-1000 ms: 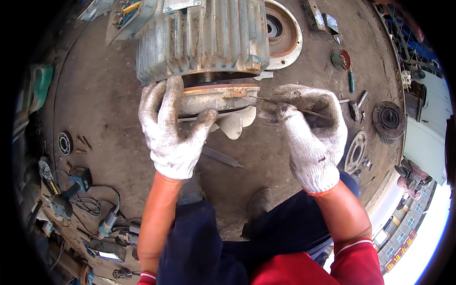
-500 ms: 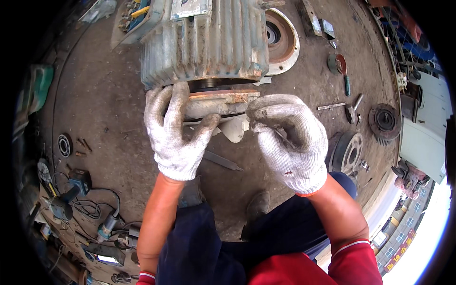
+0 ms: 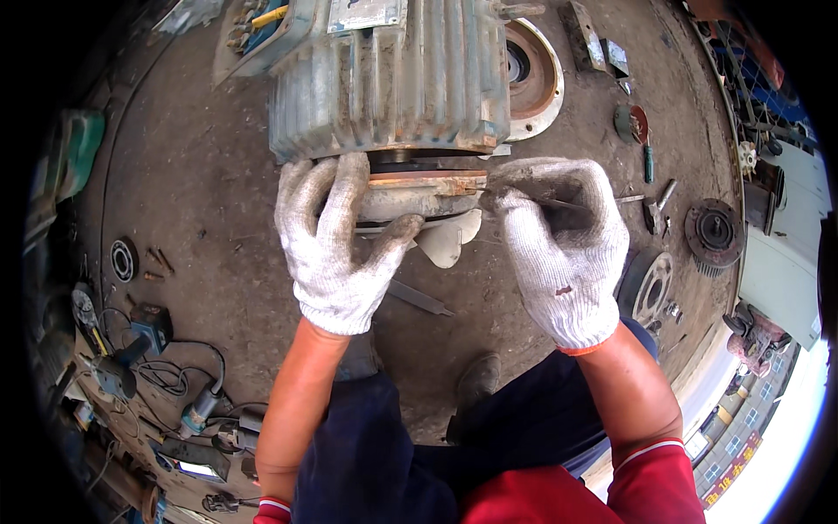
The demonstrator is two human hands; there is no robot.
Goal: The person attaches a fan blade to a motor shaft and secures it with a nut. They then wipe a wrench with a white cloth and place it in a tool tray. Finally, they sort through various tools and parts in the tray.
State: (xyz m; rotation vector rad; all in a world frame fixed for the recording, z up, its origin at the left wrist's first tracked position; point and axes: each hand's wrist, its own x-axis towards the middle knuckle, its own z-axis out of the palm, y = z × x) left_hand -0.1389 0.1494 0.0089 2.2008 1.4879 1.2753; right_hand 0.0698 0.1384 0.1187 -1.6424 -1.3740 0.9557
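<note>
A ribbed grey-green electric motor (image 3: pixel 393 87) lies ahead of me. At its near end sits a rusty-edged round end cover (image 3: pixel 419 203), with a gap showing a shaft between it and the housing. A pale fan (image 3: pixel 443 244) projects from the cover's near side. My left hand (image 3: pixel 336 244), in a dirty white knit glove, is closed round the cover's left part, fingers over the far edge and thumb on the near side. At the cover's right edge, my gloved right hand (image 3: pixel 563 253) pinches a thin wire-like piece (image 3: pixel 559 204), its tip by the rim.
A white-rimmed flange (image 3: pixel 552 96) lies behind the motor. On the right are a hammer (image 3: pixel 656 208), a red cup with brush (image 3: pixel 640 131) and a dark round part (image 3: pixel 711 227). Left lie a bearing (image 3: pixel 123 259) and corded power tools (image 3: pixel 202 410). A flat file-like bar (image 3: pixel 419 297) rests below.
My right hand has shifted right and turned, so a thin piece now shows in its pinch at the cover's edge. My left hand keeps its hold. The whole view has shifted slightly.
</note>
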